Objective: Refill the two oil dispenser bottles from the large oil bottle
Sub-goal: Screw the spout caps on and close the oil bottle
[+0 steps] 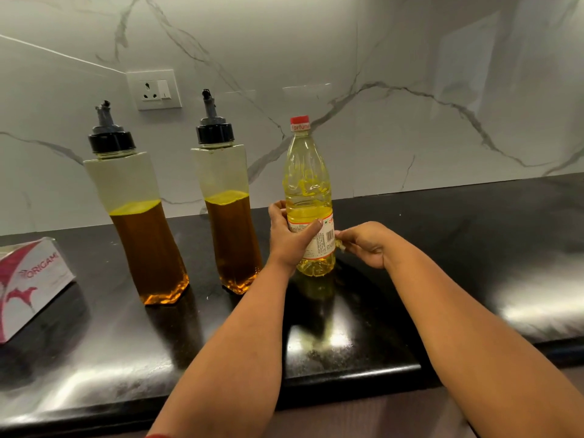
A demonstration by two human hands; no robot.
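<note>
Both hands are at the large oil bottle (309, 197), which stands upright on the black countertop (442, 279), just to the right of the two dispenser bottles. The left hand (289, 240) is wrapped around the lower part of this bottle, on its label: the thumb lies across the front and the other fingers go behind it. The right hand (366, 245) is beside the bottle on the right, with its fingers curled, and the fingertips touch the edge of the label (whether they really pinch something, I cannot tell). The red cap (299, 120) is on the bottle. The oil inside is pale yellow, and its level is difficult to see.

The left dispenser bottle (139, 222) and the right dispenser bottle (229, 216) stand side by side, a little apart, both with a black pouring cap on top. Each one holds dark amber oil up to about the middle, and the upper part is clear. A white and pink box (28, 282) lies at the left edge of the countertop. On the marble wall (379, 58) behind there is a white socket (154, 89).
</note>
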